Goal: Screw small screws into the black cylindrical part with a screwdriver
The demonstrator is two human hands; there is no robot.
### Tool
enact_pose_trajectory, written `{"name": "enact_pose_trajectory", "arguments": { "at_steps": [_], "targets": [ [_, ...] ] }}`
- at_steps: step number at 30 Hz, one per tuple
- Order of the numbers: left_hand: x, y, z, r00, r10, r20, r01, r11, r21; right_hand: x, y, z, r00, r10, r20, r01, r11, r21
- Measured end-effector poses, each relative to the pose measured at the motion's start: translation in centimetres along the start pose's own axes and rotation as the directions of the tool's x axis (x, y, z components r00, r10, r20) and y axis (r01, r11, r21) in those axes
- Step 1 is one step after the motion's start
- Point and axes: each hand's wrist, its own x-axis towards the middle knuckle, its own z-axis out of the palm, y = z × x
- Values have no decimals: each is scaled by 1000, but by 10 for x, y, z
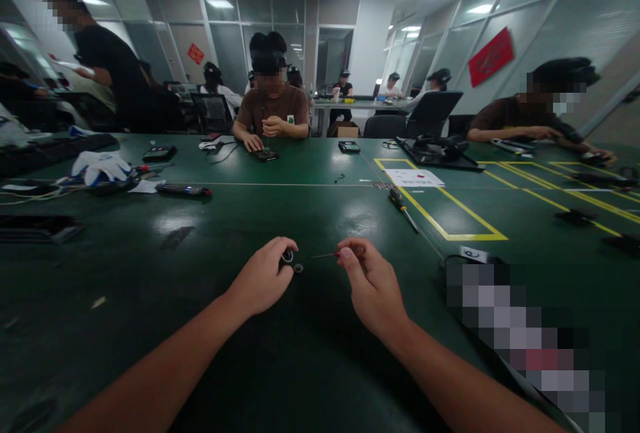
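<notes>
My right hand (373, 279) is closed round a small screwdriver (324, 256), its thin shaft pointing left and its reddish handle mostly behind my fingers. To the left, my left hand (267, 274) is curled with thumb and fingers about a small dark round part with a shiny ring (287, 257). The hand hides most of that part, so its kind is unclear. Just beside the left thumb is a small grey metal disc (299, 268). The screwdriver tip is a short way right of the disc and touches nothing.
Ahead on the green table (280, 213) lie a larger screwdriver (404, 208), a paper sheet (415, 178) and yellow tape outlines. At left are white gloves (101, 167) and a dark cylindrical tool (183, 190). A person (273, 106) works across the table; another sits at right.
</notes>
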Motion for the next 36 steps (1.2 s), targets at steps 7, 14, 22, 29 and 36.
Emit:
{"name": "enact_pose_trajectory", "arguments": {
  "at_steps": [7, 14, 22, 29, 36],
  "targets": [
    [2, -3, 5, 976, -23, 219, -33, 969, 246, -1, 0, 0, 1000, 2, 19, -3, 1000, 19],
    [5, -4, 5, 972, -66, 226, 2, 962, 274, -1, -2, -1, 1000, -2, 23, 2, 1000, 6],
    [10, -16, 6, 980, -167, 104, 165, 986, 31, -1, 0, -1, 1000, -6, 28, 6, 1000, -1],
    [23, -44, -42, 860, -496, -117, 213, 558, -802, -1, -2, -2, 999, -13, 38, 12, 1000, 18],
    [3, -94, -125, 718, -683, -136, 47, 242, -969, 1, -4, -3, 999, -20, 40, 20, 1000, 19]
  ]
}}
